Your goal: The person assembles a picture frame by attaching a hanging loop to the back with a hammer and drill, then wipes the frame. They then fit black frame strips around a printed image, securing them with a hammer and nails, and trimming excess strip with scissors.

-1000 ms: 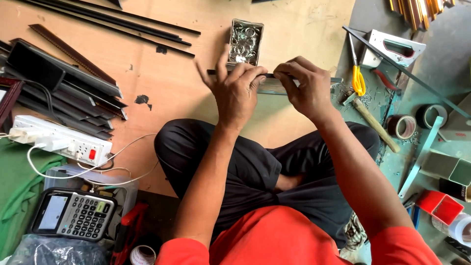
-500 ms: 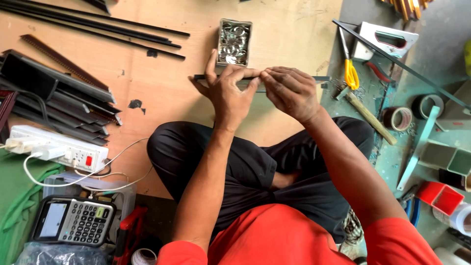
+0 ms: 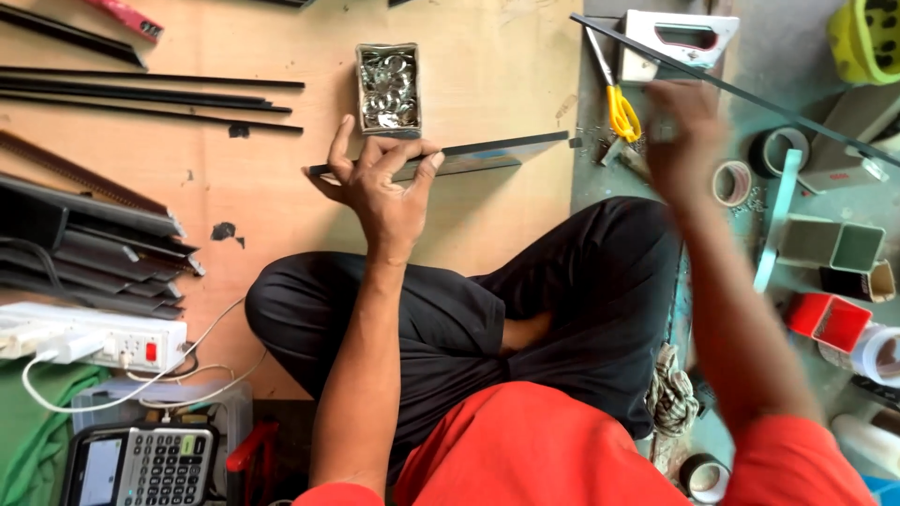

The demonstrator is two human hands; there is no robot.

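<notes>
We pin the dark strip [image 3: 469,156] on the plywood board [image 3: 281,187] with our left hand [image 3: 380,187], fingers closed over it. Our right hand [image 3: 684,126] is blurred near the yellow-handled scissors [image 3: 614,98], its grip unreadable; next, picking a tool needs a steady strip.

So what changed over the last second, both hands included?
The right hand has let go of the dark strip and swung out to the right, toward the yellow-handled scissors; it is blurred and looks empty. The left hand still pins the strip against the plywood board. The strip and the tin of metal washers lie where they did.
</notes>
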